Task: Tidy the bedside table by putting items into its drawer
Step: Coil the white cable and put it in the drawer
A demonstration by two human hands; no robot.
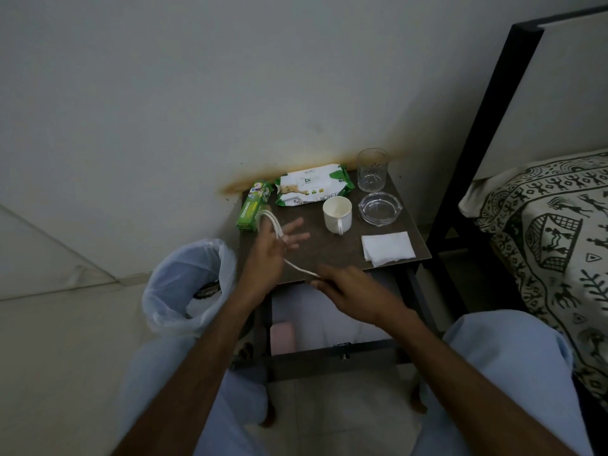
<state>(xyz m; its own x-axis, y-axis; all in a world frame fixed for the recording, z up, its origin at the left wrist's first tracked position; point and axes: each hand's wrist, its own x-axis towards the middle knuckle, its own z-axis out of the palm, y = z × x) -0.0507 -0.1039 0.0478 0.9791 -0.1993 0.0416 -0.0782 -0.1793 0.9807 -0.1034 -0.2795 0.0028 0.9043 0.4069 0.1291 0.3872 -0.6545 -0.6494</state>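
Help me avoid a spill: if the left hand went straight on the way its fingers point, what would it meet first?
Probably the white mug. The left hand, looped with white cord, points toward it; depth is unclear.

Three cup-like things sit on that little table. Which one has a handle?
The white mug, standing between the wipes pack and the glass ashtray. Its handle points toward the person; the tall clear glass behind has none.

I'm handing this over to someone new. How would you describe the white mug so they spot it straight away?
Start at the dark bedside table against the wall, left of the bed. Near the middle of its top stands the white mug, upright, in front of the baby wipes pack and left of the glass ashtray. It is the only opaque white vessel there; the tumbler behind is clear glass.
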